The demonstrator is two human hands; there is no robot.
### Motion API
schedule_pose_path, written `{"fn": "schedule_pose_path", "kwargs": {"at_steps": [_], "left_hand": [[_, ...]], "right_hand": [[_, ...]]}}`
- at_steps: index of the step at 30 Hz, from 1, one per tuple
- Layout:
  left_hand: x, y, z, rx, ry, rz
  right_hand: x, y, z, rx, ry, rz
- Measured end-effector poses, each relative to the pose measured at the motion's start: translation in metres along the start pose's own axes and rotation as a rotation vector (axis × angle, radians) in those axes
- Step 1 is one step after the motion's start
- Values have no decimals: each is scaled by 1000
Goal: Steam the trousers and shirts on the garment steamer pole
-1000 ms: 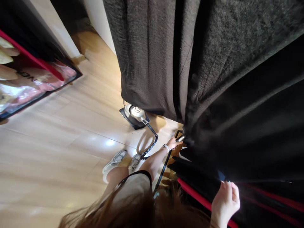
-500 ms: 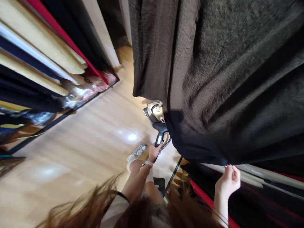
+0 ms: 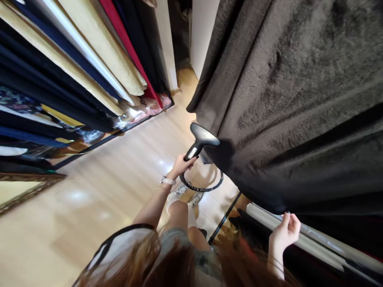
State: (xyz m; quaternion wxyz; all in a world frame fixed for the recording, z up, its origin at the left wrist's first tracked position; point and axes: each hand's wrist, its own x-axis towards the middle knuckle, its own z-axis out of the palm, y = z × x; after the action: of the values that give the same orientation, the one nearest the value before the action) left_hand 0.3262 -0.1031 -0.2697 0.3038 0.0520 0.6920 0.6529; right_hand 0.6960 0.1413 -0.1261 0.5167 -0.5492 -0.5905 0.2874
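Left hand: near the centre of the frame, fingers wrapped around the handle of a garment steamer head, gripping it.
Steamer head: black handle with a pale panel, broad glossy plate at its upper end, set slantwise just left of the cloth's lower edge; its right end overlaps the cloth in view, and whether it touches cannot be told.
Steamer hose: dark and ribbed, curving in a loop below the steamer head, above the shoes.
Cloth: large, dark grey-brown and soft-napped, filling the upper right of the frame, hanging in long folds; a dark shadow lies on it beside the steamer head.
Right hand: lower right of the frame, thumb and fingers pinched together on the cloth's bottom edge; the exact grip is partly hidden in the dark.
Wristband: white, on the left wrist.
Shoes: grey and white, on the floor below the centre, partly behind the hose and the legs.
Hanging garments: upper left, in cream, white, navy, black and red, above a low dark-edged platform with clear plastic wrapping on it.
Ornate frame: left edge, near the floor of pale wood.
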Motion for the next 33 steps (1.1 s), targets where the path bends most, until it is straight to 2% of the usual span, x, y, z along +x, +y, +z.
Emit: {"fn": "schedule_pose_path", "kwargs": {"at_steps": [3,5,9,14,20,25,33], "left_hand": [[25,22,-10,107,-164,52],[41,35,-6,231,-260,118],[71,57,22,385,-327,238],[97,71,68,423,-278,305],[103,60,107,335,-247,315],[97,38,124,403,-184,324],[95,22,150,381,-215,228]], "right_hand": [[1,-2,-3,-39,16,-16],[1,-4,-5,-82,39,-36],[-4,-8,-11,-205,58,-83],[-13,-13,-22,-269,63,-82],[-18,-13,-28,-322,97,-63],[-19,-12,-32,-344,121,-46],[-19,-19,-45,-395,133,-76]]}}
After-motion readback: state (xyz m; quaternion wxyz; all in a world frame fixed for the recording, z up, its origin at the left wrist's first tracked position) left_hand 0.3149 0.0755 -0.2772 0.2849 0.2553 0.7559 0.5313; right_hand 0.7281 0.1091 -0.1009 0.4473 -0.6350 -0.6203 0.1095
